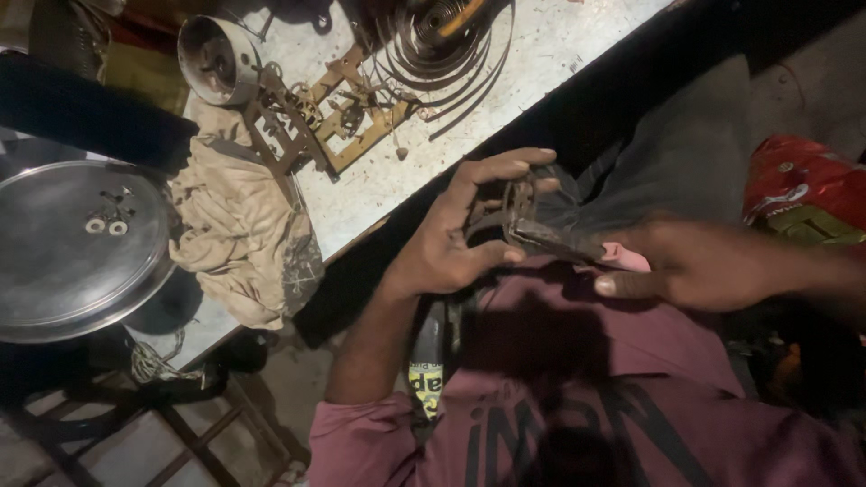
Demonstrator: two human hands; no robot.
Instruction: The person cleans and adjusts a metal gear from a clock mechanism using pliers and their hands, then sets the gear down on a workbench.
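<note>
**Metal part held over your lap**

Your left hand (460, 230) cups a dark metal part (516, 212), fingers spread around it. Your right hand (695, 261) pinches pliers (564, 242) that grip it, beside the workbench (541, 54).

The person wears a maroon short-sleeved shirt (577, 397), its cloth creased across the chest and marked there with large dark block lettering. The left sleeve (361, 442) ends in a folded hem just above the elbow, leaving the forearm bare from the shirt outward. Both hands, the left hand (451, 243) and the right hand (695, 266), are bare, without gloves, rings or a watch. Beyond the shirt, dark grey trousers (686, 153) cover the lap.
</note>
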